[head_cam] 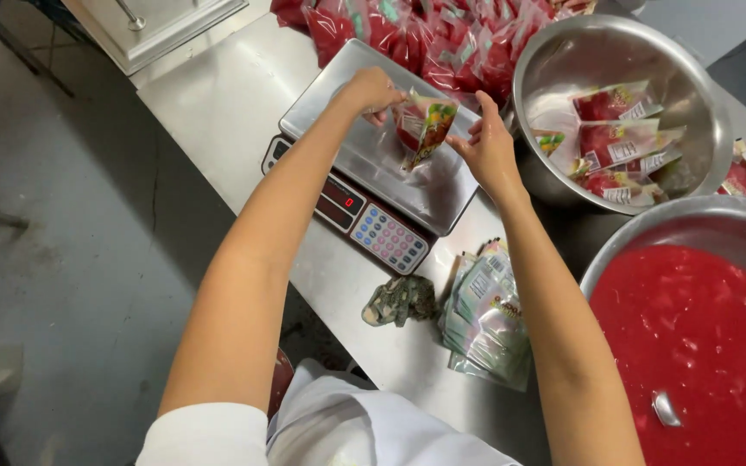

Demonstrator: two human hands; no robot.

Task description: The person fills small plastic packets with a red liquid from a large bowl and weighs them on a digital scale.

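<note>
A small printed pouch [425, 128] filled with red sauce stands on the steel platform of a digital scale [364, 151]. My left hand [373, 91] pinches the pouch's top left corner. On the pouch's right side, my right hand [487, 147] touches it with fingers spread. The scale's red display and keypad [373, 226] face me.
A steel bowl [701, 112] at the right holds several filled pouches. A large basin [692, 224] of red sauce with a ladle handle sits at the lower right. A stack of empty pouches [487, 319] and a crumpled rag [399, 300] lie near the table edge. More filled pouches [442, 39] pile up behind the scale.
</note>
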